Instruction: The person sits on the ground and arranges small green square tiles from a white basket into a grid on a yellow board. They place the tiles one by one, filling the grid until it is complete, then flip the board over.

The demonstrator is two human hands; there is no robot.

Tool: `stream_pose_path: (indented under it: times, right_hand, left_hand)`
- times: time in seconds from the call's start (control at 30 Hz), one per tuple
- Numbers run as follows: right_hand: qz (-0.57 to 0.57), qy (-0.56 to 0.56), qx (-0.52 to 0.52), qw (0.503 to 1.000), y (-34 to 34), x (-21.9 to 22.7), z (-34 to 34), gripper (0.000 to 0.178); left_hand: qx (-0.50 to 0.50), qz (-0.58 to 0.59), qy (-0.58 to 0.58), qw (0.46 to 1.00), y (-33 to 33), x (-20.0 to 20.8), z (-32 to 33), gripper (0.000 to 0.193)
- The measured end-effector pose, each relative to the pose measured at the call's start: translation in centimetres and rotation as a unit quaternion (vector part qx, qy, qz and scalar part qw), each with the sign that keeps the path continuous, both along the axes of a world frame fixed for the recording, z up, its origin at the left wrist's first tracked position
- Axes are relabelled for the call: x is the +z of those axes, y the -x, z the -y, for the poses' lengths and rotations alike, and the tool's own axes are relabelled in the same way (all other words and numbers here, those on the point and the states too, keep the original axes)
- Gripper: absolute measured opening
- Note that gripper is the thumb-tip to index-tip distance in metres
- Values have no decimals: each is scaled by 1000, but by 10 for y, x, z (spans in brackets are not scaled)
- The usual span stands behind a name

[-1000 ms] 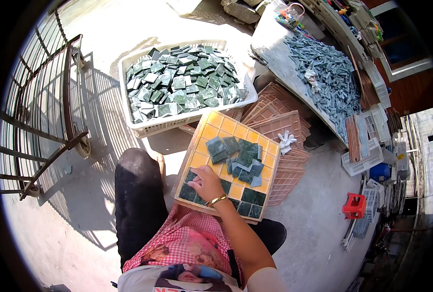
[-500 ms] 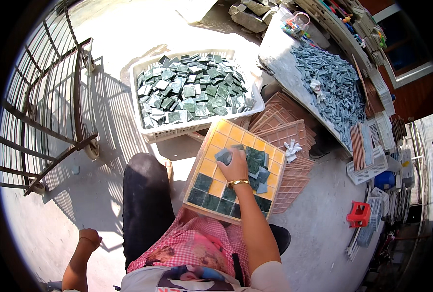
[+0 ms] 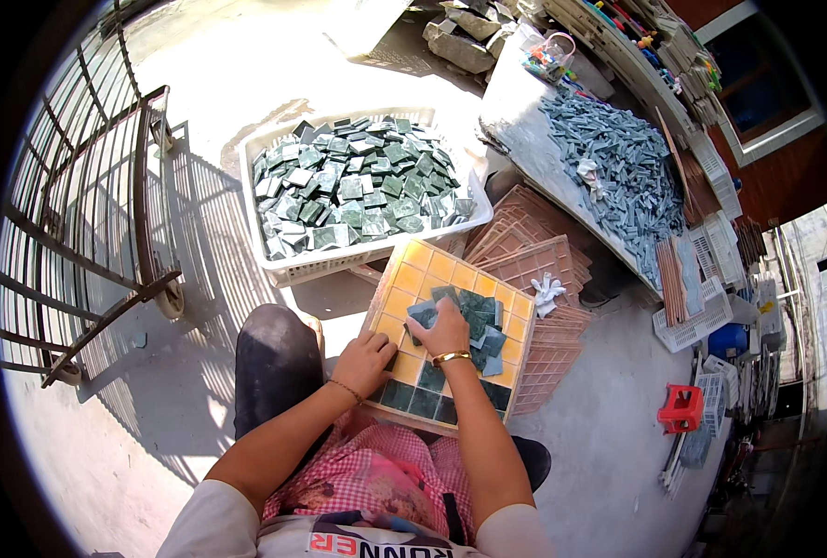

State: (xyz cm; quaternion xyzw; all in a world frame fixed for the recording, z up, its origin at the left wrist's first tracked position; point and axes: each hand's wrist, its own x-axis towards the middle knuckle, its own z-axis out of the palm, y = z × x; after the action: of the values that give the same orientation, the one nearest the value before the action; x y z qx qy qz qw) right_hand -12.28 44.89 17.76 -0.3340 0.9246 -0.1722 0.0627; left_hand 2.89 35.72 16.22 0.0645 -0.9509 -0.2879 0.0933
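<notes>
On my lap a square grid tray (image 3: pixel 412 282) with yellow cells lies tilted. Square dark green stone tiles (image 3: pixel 423 403) fill cells along its near side. A loose heap of green tiles (image 3: pixel 484 321) sits on its right half. My right hand (image 3: pixel 445 332), with a gold bracelet, is closed on a grey-green tile (image 3: pixel 421 313) at the heap's left side; its fingertips are partly hidden. My left hand (image 3: pixel 362 363) lies over the tray's left edge, fingers extended and touching the near-left cells. What is under those fingers is hidden.
Beyond the tray stands a white basket (image 3: pixel 325 263) full of green tiles. Reddish grid trays (image 3: pixel 544 265) are stacked at the right, a white glove (image 3: pixel 547 294) on them. A slab table (image 3: pixel 525 116) carries narrow stone strips. A barred metal rack (image 3: pixel 144 195) stands left.
My left hand has come from beside my left leg onto the tray's left edge. My right hand stays over the tray beside the heap, slightly lower in view.
</notes>
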Motion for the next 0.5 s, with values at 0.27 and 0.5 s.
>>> stream_pose_path:
  times: [0.27,0.5]
  right_hand:
    - [50,26,-54,997,9,15,-9,54]
    - [162,114,85,976,1,30,-37,35]
  left_hand:
    - [-2,16,66,998,-5,-2,9,44]
    - [6,1,-64,998,-11,-6,20,41]
